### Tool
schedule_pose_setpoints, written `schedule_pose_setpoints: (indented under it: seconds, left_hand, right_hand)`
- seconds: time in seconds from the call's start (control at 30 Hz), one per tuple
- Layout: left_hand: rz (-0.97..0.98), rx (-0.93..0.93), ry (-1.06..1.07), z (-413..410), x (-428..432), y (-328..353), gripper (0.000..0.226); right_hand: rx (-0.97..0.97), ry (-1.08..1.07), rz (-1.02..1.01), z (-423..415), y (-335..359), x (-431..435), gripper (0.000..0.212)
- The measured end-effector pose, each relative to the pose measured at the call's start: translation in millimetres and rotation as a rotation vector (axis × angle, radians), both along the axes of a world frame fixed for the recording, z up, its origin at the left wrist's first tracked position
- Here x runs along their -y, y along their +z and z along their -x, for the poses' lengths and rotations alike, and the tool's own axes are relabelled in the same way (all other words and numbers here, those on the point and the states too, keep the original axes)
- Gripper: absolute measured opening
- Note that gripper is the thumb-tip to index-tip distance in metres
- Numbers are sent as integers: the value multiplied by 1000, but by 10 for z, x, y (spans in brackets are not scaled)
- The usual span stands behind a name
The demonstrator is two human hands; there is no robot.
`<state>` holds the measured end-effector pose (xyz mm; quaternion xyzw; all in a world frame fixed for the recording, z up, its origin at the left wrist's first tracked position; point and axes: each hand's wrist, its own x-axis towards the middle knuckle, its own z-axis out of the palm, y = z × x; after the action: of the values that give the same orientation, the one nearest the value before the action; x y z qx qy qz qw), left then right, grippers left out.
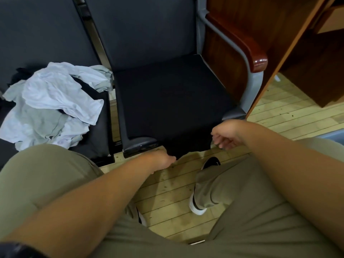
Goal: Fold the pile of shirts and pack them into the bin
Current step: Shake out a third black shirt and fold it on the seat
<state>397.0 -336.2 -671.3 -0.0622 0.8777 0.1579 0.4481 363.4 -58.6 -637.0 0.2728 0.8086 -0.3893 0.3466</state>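
Shirts in two places. Pile of shirts (52,107), white and pale grey with some black mixed in, sits heaped and crumpled on the left chair (96,146), sleeves tangled. One black shirt (188,148) is on the right chair (139,146), its near edge hanging off the front of the seat toward the floor (167,192). Black cloth on a black seat, so how far back it lies spread cannot be made out. Left hand (163,162) is at the hanging edge on its left side, fingers tucked into the cloth and seemingly pinching it. Right hand (226,135) is at the other end of that edge, fingers curled and blurred; whether it has the cloth cannot be told. Bin not clearly seen: a grey-blue rim (331,135) at the right edge of view might be it. Handling judgement: thin knit, light, limp, no stiffness at all. It will sag wherever unsupported and drag wrinkles if pulled from one point. Best taken by two corners of the hem or the shoulders, both hands, held taut between them so it lays flat. Not fragile, not slippery, but it clings to the seat fabric. Pile pieces should be lifted singly by collar or shoulder seam, since the tangled sleeves may pull neighbours along.
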Motion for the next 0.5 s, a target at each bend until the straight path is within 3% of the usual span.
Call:
schedule_pose_setpoints:
  seconds: [0.17,0.3,0.43,0.5]
  left_hand:
    - [-77,-282,79,-30,-58,-243,70]
    - [-139,-224,83,11,-141,-245,60]
    - [-164,-157,141,48,-186,-278,66]
    - [-159,-165,148,49,-167,-298,51]
  right_hand:
    - [34,73,18,-3,-217,-1,70]
    - [67,126,48,37,-338,6,87]
    - [89,200,40,84,-384,14,90]
    - [133,279,-19,102,-398,27,88]
